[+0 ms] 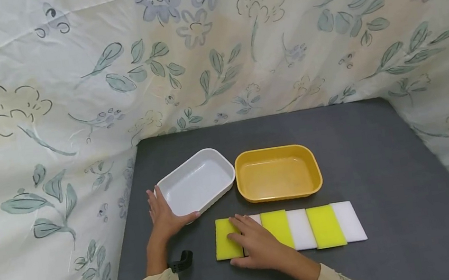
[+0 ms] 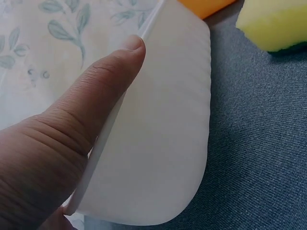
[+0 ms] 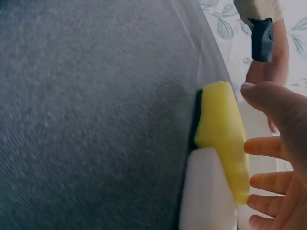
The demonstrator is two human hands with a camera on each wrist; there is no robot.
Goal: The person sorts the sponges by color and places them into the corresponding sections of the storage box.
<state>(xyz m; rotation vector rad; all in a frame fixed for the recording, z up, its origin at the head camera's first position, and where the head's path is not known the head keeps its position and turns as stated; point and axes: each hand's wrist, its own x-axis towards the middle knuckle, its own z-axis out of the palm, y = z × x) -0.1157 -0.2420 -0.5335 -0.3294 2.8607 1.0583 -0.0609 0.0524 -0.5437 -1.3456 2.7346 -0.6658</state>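
Observation:
My left hand (image 1: 168,222) spans the near-left end of a white rectangular dish (image 1: 198,182), gripping it with fingers along the left side and thumb at the near rim. In the left wrist view the thumb (image 2: 103,79) lies along that rim. My right hand (image 1: 261,245) hovers at the left end of a row of alternating yellow and white sponges, its fingers spread over the leftmost yellow sponge (image 1: 225,240). From the right wrist, the fingertips are right at a yellow sponge (image 3: 220,124) with a dark green scouring layer, beside a white sponge (image 3: 204,191).
A yellow rectangular dish (image 1: 279,175) stands just right of the white one, beyond the sponges. Further along the row are a yellow sponge (image 1: 326,226) and a white sponge (image 1: 349,222). Floral cloth (image 1: 239,61) hangs behind and beside the dark grey table (image 1: 382,161).

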